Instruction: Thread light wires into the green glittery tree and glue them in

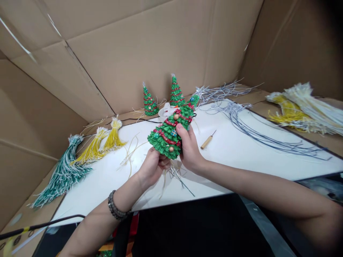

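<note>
We hold tree [171, 130] tilted: right hand [189, 148] gripping its side, left hand [152, 166] pinching wires [174, 176] beneath base. Awl [208, 141] just right; 2 trees [163, 97] beyond.

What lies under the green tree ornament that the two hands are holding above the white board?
Under the tree ornament, thin wires trail from its base onto the white board. The left hand and right hand cover the underside, so where the wires attach stays hidden.
</note>
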A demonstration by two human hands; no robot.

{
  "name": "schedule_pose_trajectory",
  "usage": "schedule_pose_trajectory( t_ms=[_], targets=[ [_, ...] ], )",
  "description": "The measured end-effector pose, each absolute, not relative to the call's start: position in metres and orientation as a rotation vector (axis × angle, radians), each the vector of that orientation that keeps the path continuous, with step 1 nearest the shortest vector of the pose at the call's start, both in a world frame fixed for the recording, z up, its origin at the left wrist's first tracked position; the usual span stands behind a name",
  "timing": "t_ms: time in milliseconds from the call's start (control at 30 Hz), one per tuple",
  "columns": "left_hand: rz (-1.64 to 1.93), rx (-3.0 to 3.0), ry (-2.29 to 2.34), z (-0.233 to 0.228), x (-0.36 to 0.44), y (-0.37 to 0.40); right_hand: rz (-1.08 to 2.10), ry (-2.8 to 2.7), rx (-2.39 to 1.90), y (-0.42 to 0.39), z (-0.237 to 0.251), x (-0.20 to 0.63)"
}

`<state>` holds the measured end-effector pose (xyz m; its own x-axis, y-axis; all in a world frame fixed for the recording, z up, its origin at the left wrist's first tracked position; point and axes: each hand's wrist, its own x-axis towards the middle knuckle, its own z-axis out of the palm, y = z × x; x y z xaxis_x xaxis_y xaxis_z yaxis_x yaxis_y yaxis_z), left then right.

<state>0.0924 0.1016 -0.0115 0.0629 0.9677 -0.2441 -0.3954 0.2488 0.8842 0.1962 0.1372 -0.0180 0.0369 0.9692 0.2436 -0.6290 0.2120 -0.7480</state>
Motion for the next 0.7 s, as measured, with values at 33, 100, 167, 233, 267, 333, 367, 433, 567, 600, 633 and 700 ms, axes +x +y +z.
schedule_pose_trajectory(
  t_ms=[33,100,167,233,267,333,367,433,567,600,633,700],
  targets=[
    [1.206,0.706,1.003,-0.012,0.093,0.102,1.262,-0.869,-0.510,0.137,-0.020,0.197],
    [1.255,0.647,1.001,-0.012,0.096,0.102,1.181,-0.930,-0.507,0.137,-0.023,0.197],
    [1.299,0.575,1.004,-0.013,0.098,0.103,1.115,-0.984,-0.516,0.137,-0.024,0.198],
    [1.333,0.517,0.986,-0.013,0.100,0.105,1.061,-1.025,-0.529,0.137,-0.025,0.198],
    [1.343,0.501,0.967,-0.013,0.100,0.105,1.044,-1.039,-0.533,0.137,-0.026,0.198],
    [1.344,0.489,0.922,-0.012,0.100,0.106,1.033,-1.052,-0.536,0.138,-0.026,0.198],
    [1.340,0.486,0.906,-0.012,0.101,0.106,1.035,-1.053,-0.537,0.137,-0.025,0.198],
    [1.340,0.473,0.905,-0.011,0.101,0.106,1.037,-1.050,-0.536,0.136,-0.024,0.198],
    [1.376,0.447,0.961,-0.011,0.102,0.104,1.080,-1.047,-0.551,0.132,-0.020,0.200],
    [1.386,0.449,0.968,-0.011,0.103,0.104,1.104,-1.040,-0.556,0.131,-0.020,0.200],
    [1.394,0.454,0.970,-0.011,0.104,0.103,1.133,-1.029,-0.555,0.131,-0.020,0.200],
    [1.406,0.471,0.973,-0.011,0.105,0.102,1.182,-0.998,-0.536,0.132,-0.021,0.200]
  ],
)
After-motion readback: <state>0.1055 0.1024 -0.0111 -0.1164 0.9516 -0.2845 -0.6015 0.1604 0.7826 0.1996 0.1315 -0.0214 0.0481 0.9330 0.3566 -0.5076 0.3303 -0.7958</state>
